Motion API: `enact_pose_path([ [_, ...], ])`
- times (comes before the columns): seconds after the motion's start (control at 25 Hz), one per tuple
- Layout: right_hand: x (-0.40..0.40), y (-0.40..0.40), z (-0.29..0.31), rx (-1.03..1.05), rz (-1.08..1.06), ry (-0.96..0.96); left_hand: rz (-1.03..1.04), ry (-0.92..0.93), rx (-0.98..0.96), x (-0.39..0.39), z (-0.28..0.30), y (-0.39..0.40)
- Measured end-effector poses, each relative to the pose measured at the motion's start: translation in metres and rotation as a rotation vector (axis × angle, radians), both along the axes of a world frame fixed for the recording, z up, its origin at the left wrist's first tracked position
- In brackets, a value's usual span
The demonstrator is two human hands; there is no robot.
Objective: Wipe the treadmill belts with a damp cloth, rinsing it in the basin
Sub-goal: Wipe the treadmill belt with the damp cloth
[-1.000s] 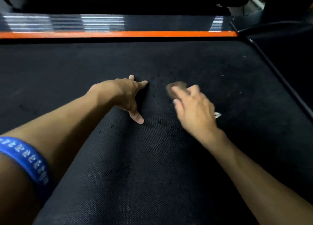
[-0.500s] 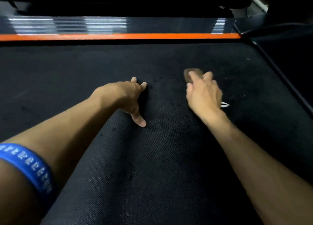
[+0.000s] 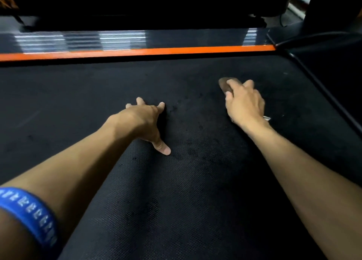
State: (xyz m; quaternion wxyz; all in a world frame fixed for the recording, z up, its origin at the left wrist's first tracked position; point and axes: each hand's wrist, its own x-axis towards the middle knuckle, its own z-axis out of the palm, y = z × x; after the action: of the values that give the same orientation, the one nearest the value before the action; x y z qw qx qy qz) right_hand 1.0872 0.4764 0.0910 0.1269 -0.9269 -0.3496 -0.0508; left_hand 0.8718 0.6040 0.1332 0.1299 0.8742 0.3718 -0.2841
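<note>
While both bare forearms reached forward over the black treadmill belt (image 3: 195,201), the right hand (image 3: 244,103) lay palm-down on a small brown cloth (image 3: 224,85), pressing it against the belt on the right part of the surface. Only the far end of the cloth showed past the fingertips; the rest was hidden under the palm, and a pale sliver poked out by the wrist, too small to identify. Its grip looked flat, the fingers (image 3: 233,83) laid forward over the cloth, though whether they curled round its hidden edge could not be told.

Well apart from it, the left hand (image 3: 145,120) rested near the middle of the belt, its grip apart: fingers spread and extended, the tips touching the textured surface, the thumb (image 3: 163,149) splayed back toward the person and also on the belt. It held nothing. A blue wristband (image 3: 33,216) with white markings circled the left forearm at the lower left edge.

Darker blotches marked the belt between and just behind the hands. Beyond the belt's far edge ran an orange stripe (image 3: 156,51), with a glossy dark side rail (image 3: 176,37) behind it catching pale streaks of light. A dark frame edge (image 3: 321,91) bordered the belt on the right.
</note>
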Motion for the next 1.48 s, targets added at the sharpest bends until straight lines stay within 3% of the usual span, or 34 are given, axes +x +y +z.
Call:
enact_pose_path([
  [0.08, -0.019, 0.017, -0.003, -0.011, -0.016, -0.015, -0.009, 0.015, 0.022, 0.0, 0.001, 0.001],
  [0.24, -0.099, 0.045, -0.009, 0.027, 0.463, 0.0, -0.033, 0.018, 0.065, -0.002, -0.002, 0.0],
  [0.36, -0.072, 0.049, -0.002, 0.058, 0.633, 0.084, -0.021, 0.019, 0.07, -0.005, -0.002, -0.002],
  [0.44, -0.033, 0.049, -0.003, 0.007, 0.558, 0.004, -0.004, 0.015, 0.065, -0.006, -0.001, -0.001],
  [0.56, 0.02, 0.054, -0.002, 0.013, 0.18, -0.013, -0.015, 0.032, 0.064, -0.005, -0.001, -0.002],
  [0.68, 0.016, 0.077, -0.002, -0.005, -0.037, -0.007, -0.013, 0.034, 0.057, -0.002, 0.002, -0.003],
  [0.76, -0.008, 0.093, -0.004, 0.007, 0.064, -0.014, -0.006, 0.03, 0.051, -0.002, 0.003, -0.004],
  [0.92, -0.04, 0.114, -0.007, 0.037, 0.572, 0.048, -0.014, 0.037, 0.05, -0.002, 0.001, -0.002],
  [1.0, -0.028, 0.116, -0.004, 0.021, 0.688, 0.047, -0.015, 0.033, 0.045, -0.003, 0.001, -0.001],
  [1.12, 0.033, 0.116, -0.001, -0.005, 0.407, -0.024, -0.02, 0.042, 0.057, -0.003, -0.001, -0.001],
  [1.2, 0.066, 0.112, 0.005, -0.039, 0.106, 0.025, -0.021, 0.048, 0.058, -0.001, -0.001, -0.002],
  [1.28, 0.066, 0.121, 0.006, -0.049, -0.018, 0.054, -0.017, 0.048, 0.057, 0.002, -0.001, -0.001],
  [1.36, 0.036, 0.138, 0.005, -0.031, 0.047, 0.059, -0.014, 0.052, 0.057, 0.003, -0.001, -0.002],
  [1.48, -0.033, 0.168, 0.002, -0.011, 0.352, 0.115, -0.011, 0.059, 0.054, 0.001, 0.001, -0.002],
])
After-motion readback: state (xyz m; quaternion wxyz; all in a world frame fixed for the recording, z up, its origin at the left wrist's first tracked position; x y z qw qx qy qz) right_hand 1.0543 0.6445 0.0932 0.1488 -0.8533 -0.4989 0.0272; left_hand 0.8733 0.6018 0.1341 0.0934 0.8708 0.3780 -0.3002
